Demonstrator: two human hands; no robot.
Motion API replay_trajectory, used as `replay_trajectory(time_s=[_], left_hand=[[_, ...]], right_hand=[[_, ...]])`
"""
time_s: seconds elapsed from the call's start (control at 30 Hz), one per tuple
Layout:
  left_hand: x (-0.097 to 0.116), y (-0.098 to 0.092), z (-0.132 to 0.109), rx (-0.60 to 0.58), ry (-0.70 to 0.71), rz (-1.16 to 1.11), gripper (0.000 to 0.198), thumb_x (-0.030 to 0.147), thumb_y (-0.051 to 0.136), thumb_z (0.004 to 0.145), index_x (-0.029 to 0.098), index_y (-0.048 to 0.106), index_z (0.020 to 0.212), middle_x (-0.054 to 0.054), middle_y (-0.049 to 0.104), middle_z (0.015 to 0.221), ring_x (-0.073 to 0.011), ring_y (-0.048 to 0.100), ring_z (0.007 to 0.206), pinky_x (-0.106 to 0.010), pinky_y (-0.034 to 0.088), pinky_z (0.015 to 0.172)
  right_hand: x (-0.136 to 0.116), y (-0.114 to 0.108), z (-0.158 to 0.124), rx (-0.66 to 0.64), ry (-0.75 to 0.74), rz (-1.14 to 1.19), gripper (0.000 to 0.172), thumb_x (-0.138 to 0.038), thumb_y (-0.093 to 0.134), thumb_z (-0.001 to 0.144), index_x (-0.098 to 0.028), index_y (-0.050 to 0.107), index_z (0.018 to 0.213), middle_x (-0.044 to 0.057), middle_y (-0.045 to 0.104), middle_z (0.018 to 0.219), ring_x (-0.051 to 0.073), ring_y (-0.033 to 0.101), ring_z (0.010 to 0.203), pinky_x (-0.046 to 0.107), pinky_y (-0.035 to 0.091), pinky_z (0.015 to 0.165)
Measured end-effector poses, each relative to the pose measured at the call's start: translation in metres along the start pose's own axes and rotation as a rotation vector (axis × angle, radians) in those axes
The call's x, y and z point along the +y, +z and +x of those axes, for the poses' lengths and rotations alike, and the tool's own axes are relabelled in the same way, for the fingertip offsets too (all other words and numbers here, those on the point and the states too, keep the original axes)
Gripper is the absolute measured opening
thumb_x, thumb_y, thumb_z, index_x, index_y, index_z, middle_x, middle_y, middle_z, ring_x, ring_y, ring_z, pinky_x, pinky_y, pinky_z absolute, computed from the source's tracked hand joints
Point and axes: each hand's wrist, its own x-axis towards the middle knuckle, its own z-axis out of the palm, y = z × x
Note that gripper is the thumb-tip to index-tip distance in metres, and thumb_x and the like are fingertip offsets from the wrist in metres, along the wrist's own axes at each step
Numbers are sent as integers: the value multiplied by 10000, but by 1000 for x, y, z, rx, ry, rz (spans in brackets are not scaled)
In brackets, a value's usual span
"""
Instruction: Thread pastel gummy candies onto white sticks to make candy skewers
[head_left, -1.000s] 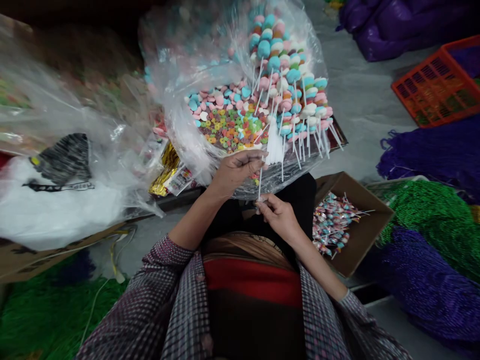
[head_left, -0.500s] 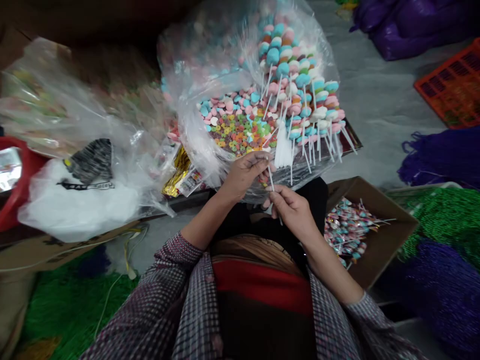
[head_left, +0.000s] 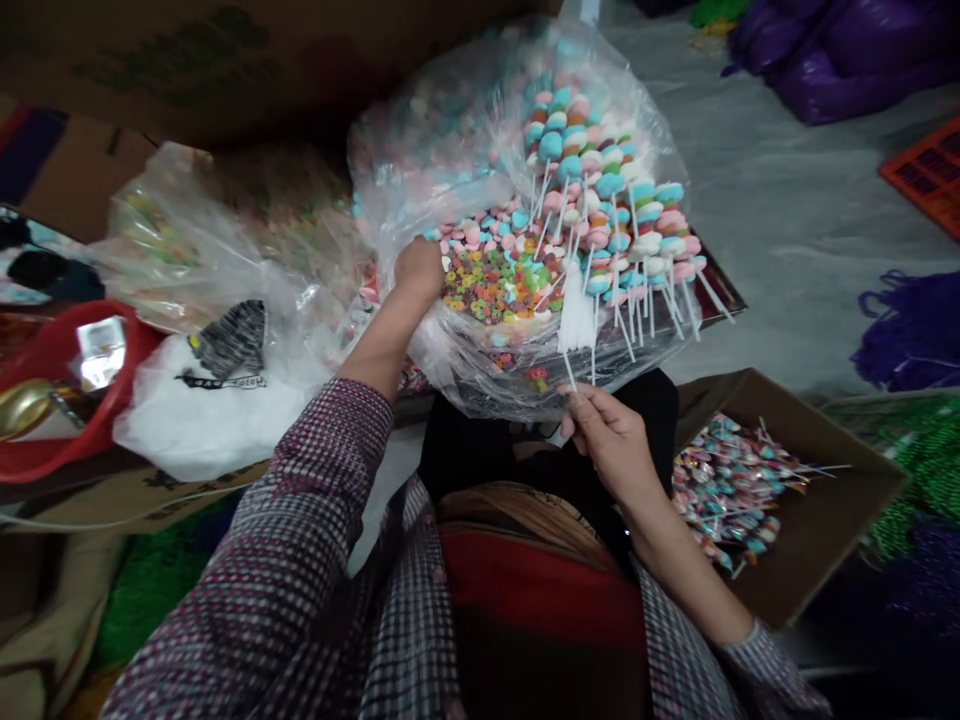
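1. White stick [head_left: 570, 372], pinched in my right hand [head_left: 613, 432], near the front of the plastic bag [head_left: 466, 378].
2. My left hand [head_left: 418, 268] is beside the ring sweets [head_left: 495, 285]; I cannot tell whether it is closed.

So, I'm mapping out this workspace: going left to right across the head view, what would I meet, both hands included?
Red basin, white bag, left hand, ring-shaped candies, right hand holding a white stick, cardboard box.
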Motion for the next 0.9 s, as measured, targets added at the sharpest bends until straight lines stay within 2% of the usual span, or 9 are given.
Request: replay_trajectory(time_s=[0.1, 0.17, 0.4, 0.5, 0.57, 0.63, 0.7, 0.8, 0.9], left_hand=[[-11, 11, 12, 68, -4, -197, 98, 121, 685, 806, 151, 713, 895, -171, 647, 1194, -361, 578, 1250, -420, 437, 1055], [-14, 14, 13, 70, -9, -236, 112, 114, 724, 762, 164, 695, 859, -162, 631, 1201, -374, 557, 1263, -443, 423, 1069], [-5, 7, 0, -53, 48, -78, 240, 36, 536, 823, 132, 697, 973, -186, 665, 1201, -368, 559, 1258, -498, 394, 1094], [0, 1, -9, -72, 68, 1, 196, 48, 581, 796, 145, 699, 918, -167, 708, 1119, -347, 600, 1205, -457, 430, 1053], [3, -3, -16, -30, 57, -62, 104, 104, 634, 798, 162, 693, 862, -143, 728, 1039, -321, 635, 1128, -429, 451, 1020], [6, -7, -27, 18, 27, -265, 33, 151, 648, 815, 166, 676, 824, -110, 726, 933, -273, 666, 1007, -390, 482, 954], [9, -10, -43, -11, -5, -595, 17, 177, 640, 830, 169, 655, 833, -65, 702, 837, -212, 675, 859, -331, 509, 829], [17, -12, -74, -203, -17, -1113, 110, 244, 680, 824, 184, 626, 898, -21, 686, 825, -141, 664, 712, -258, 497, 667], [26, -10, -104, -362, 10, -1377, 251, 287, 781, 742, 187, 615, 901, -9, 697, 834, -118, 669, 688, -234, 502, 629]], right_hand=[[2, -4, -2, 19, -3, -7, 376, -538, 663, 875, -193, 728, 1011, -60, 561, 560, 71, 396, 408, 216, 291, 403], [3, -6, -2, 27, -8, -9, 377, -539, 657, 880, -192, 726, 1011, -60, 555, 560, 73, 394, 410, 219, 292, 402], [6, 1, -3, 5, -1, -19, 365, -532, 656, 879, -193, 724, 996, -58, 555, 558, 74, 399, 416, 219, 288, 405], [7, 0, -2, -5, -1, -32, 368, -537, 655, 876, -194, 724, 994, -62, 550, 549, 75, 397, 412, 218, 283, 405], [4, -1, 1, -11, -12, -53, 374, -535, 656, 877, -192, 725, 1010, -60, 557, 555, 77, 410, 416, 219, 292, 411], [-2, 0, 8, -15, -53, -71, 380, -533, 655, 879, -193, 727, 1033, -52, 578, 588, 80, 433, 429, 224, 311, 423], [-9, 3, 19, -9, -114, -94, 368, -529, 656, 882, -198, 729, 1026, -38, 607, 643, 83, 449, 453, 231, 333, 440], [-20, 14, 43, 22, -223, -166, 349, -544, 646, 894, -203, 719, 892, -12, 625, 680, 99, 471, 516, 234, 357, 468], [-27, 27, 68, 5, -307, -233, 438, -609, 550, 941, -206, 700, 859, 3, 601, 664, 129, 521, 591, 238, 387, 500]])
